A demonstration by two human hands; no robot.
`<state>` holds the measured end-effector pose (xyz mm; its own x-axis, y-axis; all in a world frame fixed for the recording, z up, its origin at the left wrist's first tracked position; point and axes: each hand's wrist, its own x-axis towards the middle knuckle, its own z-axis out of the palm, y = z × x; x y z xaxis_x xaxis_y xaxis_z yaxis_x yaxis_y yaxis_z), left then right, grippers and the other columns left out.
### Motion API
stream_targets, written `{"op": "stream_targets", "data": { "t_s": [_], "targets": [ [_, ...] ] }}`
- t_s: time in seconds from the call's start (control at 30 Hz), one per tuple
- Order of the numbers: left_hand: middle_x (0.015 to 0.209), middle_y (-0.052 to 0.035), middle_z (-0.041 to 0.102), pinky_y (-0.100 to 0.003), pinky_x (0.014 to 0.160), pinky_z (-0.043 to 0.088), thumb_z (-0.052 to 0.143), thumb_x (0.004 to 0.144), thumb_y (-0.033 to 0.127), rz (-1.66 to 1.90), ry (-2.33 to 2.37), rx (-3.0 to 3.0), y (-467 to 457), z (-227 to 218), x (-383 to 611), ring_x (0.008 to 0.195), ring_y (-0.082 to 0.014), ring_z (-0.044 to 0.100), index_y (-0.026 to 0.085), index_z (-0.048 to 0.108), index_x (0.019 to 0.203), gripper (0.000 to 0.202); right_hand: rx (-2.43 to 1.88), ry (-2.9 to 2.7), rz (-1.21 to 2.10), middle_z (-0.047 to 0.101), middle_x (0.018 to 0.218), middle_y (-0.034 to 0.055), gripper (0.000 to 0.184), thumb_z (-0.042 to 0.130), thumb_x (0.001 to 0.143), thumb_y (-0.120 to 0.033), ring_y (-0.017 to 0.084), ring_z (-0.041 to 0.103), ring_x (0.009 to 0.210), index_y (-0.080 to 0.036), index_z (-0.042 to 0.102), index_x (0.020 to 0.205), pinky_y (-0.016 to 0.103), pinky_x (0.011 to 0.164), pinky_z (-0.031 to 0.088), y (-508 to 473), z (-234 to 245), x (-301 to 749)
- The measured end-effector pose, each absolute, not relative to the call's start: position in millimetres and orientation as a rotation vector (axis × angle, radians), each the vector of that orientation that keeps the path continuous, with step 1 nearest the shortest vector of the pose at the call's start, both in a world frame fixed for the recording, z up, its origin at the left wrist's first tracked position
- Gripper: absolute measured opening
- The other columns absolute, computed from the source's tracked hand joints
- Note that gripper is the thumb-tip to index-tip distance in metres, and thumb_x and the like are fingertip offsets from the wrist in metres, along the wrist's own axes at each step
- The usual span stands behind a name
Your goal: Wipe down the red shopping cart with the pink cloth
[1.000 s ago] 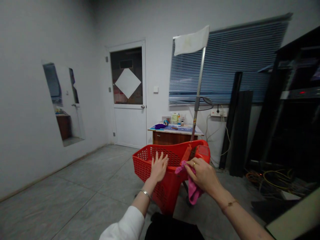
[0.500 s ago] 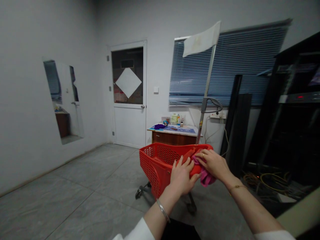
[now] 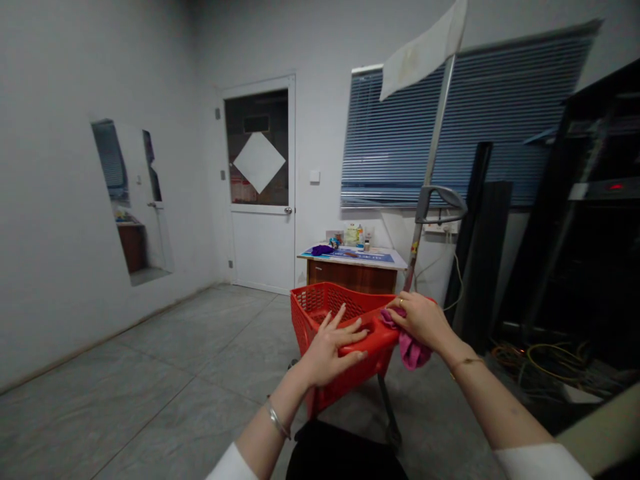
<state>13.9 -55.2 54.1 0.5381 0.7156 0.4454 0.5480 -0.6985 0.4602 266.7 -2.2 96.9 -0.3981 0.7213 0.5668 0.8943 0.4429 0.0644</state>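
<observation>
A red plastic shopping basket on wheels [image 3: 320,317] stands in front of me, with a mesh wall and a solid red handle section [image 3: 377,340]. My left hand [image 3: 333,350] lies flat on that red section with its fingers spread. My right hand [image 3: 420,320] pinches a pink cloth [image 3: 411,350] against the basket's far rim, and the cloth hangs down past the edge. A metal pole [image 3: 430,173] rises from the basket, carrying a grey curved grip [image 3: 440,203] and a white sheet [image 3: 423,50] at its top.
Behind the basket stands a wooden desk [image 3: 353,273] with bottles and papers. A white door [image 3: 260,247] is at the back. Black panels [image 3: 483,267] and a dark rack [image 3: 565,227] lean on the right, with tangled cables [image 3: 545,363] on the grey tile floor.
My left hand has moved from the mesh rim onto the red handle section. The basket has turned and the pole now leans further right, with the pink cloth still in my right hand.
</observation>
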Motion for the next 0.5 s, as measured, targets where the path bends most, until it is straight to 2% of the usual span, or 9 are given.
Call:
{"op": "stream_targets", "data": {
  "t_s": [0.1,0.2,0.3,0.37,0.5],
  "targets": [
    [0.148,-0.0008,0.043,-0.057,0.119,0.007,0.055,0.090,0.053,0.921,1.030,2.477,-55,56,-10,0.148,-0.0272,0.004,0.033,0.055,0.134,0.048,-1.259,-2.206,-0.463,0.067,0.097,0.0015,0.029,0.045,0.095,-0.043,0.016,0.058,0.087,-0.028,0.071,0.095,0.029,0.079,0.044,-7,89,261],
    [0.148,-0.0009,0.043,-0.054,0.119,0.013,0.041,0.097,0.051,0.884,1.123,2.474,-53,60,-25,0.148,-0.0256,0.009,0.031,0.061,0.129,0.042,-1.157,-2.207,-0.445,0.066,0.100,0.0029,0.034,0.042,0.095,-0.048,0.016,0.058,0.090,-0.028,0.070,0.098,0.031,0.083,0.045,-19,80,246],
    [0.147,-0.0034,0.045,-0.055,0.117,0.020,0.030,0.101,0.044,0.866,1.440,2.483,-55,64,-22,0.147,-0.0267,0.016,0.027,0.061,0.130,0.045,-1.097,-2.206,-0.450,0.065,0.102,0.0045,0.039,0.049,0.090,-0.058,0.019,0.058,0.092,-0.027,0.068,0.103,0.033,0.084,0.046,-29,75,231],
    [0.145,-0.0064,0.049,-0.055,0.115,0.026,0.030,0.101,0.038,0.915,1.677,2.498,-59,64,-7,0.145,-0.0279,0.023,0.024,0.060,0.130,0.044,-1.089,-2.181,-0.475,0.065,0.104,0.0053,0.044,0.055,0.084,-0.063,0.021,0.058,0.093,-0.027,0.067,0.106,0.034,0.084,0.047,-31,72,223],
    [0.137,-0.0083,0.058,-0.057,0.116,0.024,0.033,0.100,0.037,1.111,1.937,2.542,-65,55,31,0.140,-0.0293,0.036,0.022,0.064,0.124,0.042,-1.055,-2.132,-0.504,0.065,0.106,0.0051,0.034,0.054,0.088,-0.054,0.020,0.059,0.093,-0.028,0.067,0.107,0.035,0.082,0.050,-31,64,220]
  ]
}}
